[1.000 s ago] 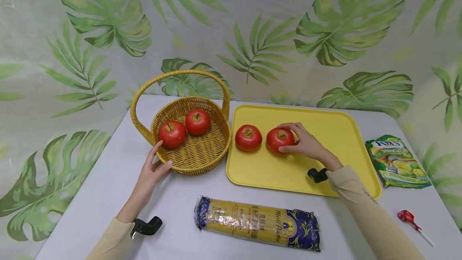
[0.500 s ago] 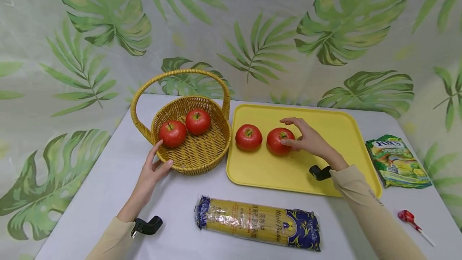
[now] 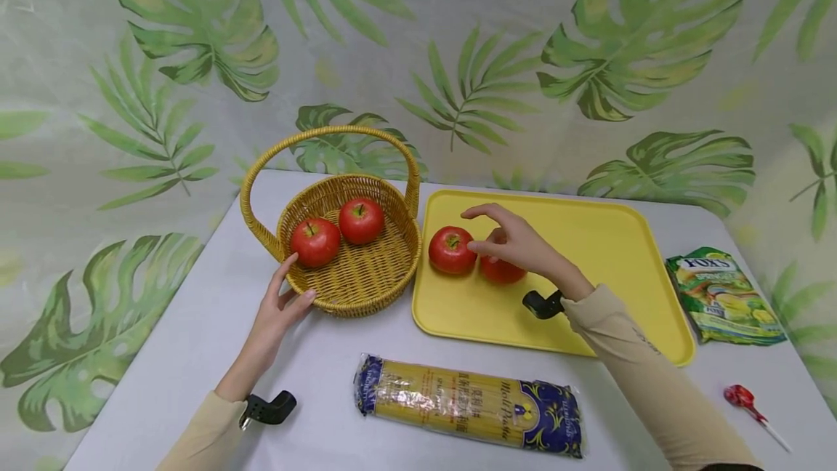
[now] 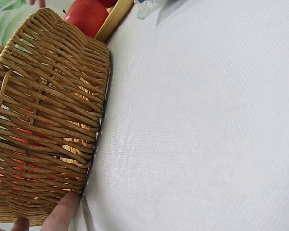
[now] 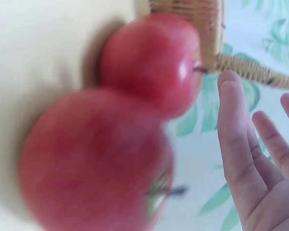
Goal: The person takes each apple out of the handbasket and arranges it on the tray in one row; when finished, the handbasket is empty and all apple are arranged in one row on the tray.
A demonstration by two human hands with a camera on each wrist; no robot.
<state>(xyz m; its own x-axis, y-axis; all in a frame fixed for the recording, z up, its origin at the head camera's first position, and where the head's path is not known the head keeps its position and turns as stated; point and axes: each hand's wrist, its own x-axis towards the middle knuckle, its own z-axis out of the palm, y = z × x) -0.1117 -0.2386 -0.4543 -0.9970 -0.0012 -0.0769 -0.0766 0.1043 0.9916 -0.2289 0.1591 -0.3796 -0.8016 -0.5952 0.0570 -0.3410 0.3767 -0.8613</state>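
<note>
My left hand (image 3: 280,311) is at the near left side of a wicker basket (image 3: 353,302), its fingertips touching the woven wall (image 4: 48,106). Inside the basket sit two red apples, one at the left (image 3: 315,242) and one farther back (image 3: 361,221). My right hand (image 3: 523,242) hovers over the yellow tray with fingers spread and nothing held. Below it are two more red apples: the left one (image 3: 453,249) shows beside the thumb, while the right one (image 3: 500,270) is partly hidden under the hand. In the right wrist view these apples stand side by side, apart from the fingers.
The yellow tray (image 3: 458,318) lies right of the basket. A pack of spaghetti (image 3: 469,404) lies near the table's front. On the right are a green candy bag (image 3: 724,296) and a red lollipop (image 3: 742,397). The basket's tall handle (image 3: 330,133) arches upward.
My right hand has let go of the right tray apple, lifted, and moved left above both tray apples. My left hand and the basket stay where they were.
</note>
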